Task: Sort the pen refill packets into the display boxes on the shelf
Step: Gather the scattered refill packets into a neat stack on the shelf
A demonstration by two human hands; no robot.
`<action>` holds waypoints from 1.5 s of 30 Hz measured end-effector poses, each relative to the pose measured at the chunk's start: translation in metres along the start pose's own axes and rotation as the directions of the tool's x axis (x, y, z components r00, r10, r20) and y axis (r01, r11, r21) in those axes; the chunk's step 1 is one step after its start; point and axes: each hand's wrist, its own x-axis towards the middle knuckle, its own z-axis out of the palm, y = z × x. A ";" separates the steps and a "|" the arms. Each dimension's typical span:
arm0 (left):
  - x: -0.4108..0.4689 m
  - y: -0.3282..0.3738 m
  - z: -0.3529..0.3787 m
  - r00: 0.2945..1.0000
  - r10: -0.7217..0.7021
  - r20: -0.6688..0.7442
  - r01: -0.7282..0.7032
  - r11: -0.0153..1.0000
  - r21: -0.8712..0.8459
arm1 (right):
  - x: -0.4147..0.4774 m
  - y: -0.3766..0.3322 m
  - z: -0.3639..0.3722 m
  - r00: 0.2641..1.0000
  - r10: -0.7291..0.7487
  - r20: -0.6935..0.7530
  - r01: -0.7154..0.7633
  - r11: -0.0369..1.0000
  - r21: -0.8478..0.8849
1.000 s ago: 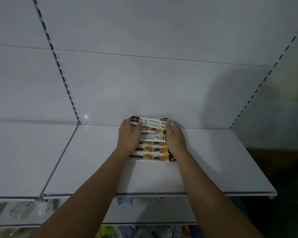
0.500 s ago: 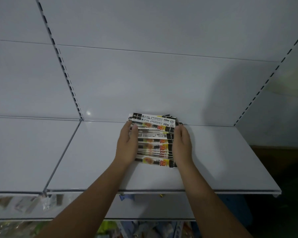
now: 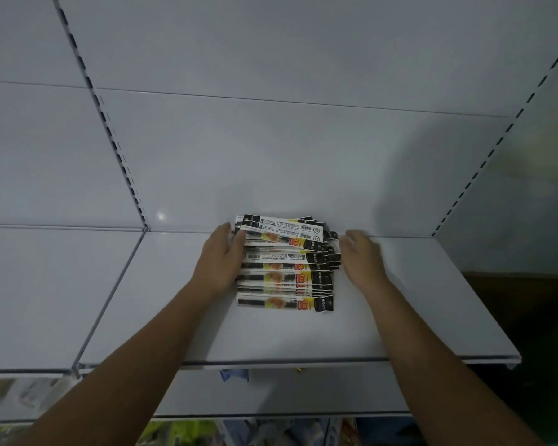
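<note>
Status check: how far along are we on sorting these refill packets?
Done: the pen refill packets lie in one fanned pile on the white shelf, against the back panel. In hand: the left hand presses the pile's left end; the right hand hovers open beside its right end, with no grip on anything. Left: all the sorting. No display box shows in this view, and no packet is separated.

Refill packets [image 3: 284,278]: barcodes, small print, red characters; none legible.
</note>
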 end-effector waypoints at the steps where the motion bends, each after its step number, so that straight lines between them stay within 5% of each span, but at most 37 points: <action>1: 0.006 0.001 -0.001 1.000 0.014 0.018 -0.015 0.998 0.064 | 0.009 0.001 0.003 0.998 -0.029 0.054 0.033 0.996 -0.085; 5: 0.008 -0.004 -0.001 0.992 0.052 0.111 -0.075 0.976 0.207 | 0.019 0.007 0.010 0.971 -0.165 0.175 0.205 0.948 -0.243; 12: 0.014 0.011 0.006 0.985 -0.110 0.134 0.115 0.993 -0.028 | 0.002 -0.014 0.011 0.951 -0.099 0.294 0.061 0.989 0.138; 18: 0.012 0.010 0.002 0.989 -0.103 0.108 0.110 0.992 -0.065 | 0.012 -0.012 -0.005 0.993 -0.040 0.113 0.036 0.999 0.031; 21: 0.013 0.012 0.007 0.989 -0.090 0.121 0.099 0.993 -0.069 | 0.008 -0.012 0.001 0.963 -0.083 0.255 0.083 0.997 0.011; 29: 0.016 0.028 0.024 0.980 -0.177 0.087 0.188 0.973 -0.134 | -0.008 -0.026 0.023 0.955 -0.091 0.284 0.056 0.990 0.130; 36: 0.013 0.019 0.021 0.992 -0.123 0.024 0.126 0.976 -0.175 | -0.010 -0.018 0.014 0.993 -0.048 0.107 0.015 0.956 0.292; 41: 0.010 0.032 0.030 0.990 -0.115 0.085 0.129 0.976 -0.177 | -0.017 -0.034 0.025 0.980 -0.018 0.197 -0.048 0.943 0.328; 45: 0.007 0.031 0.023 0.993 -0.117 0.012 0.117 0.971 -0.209 | -0.015 -0.030 0.020 0.992 0.024 0.124 -0.068 0.930 0.361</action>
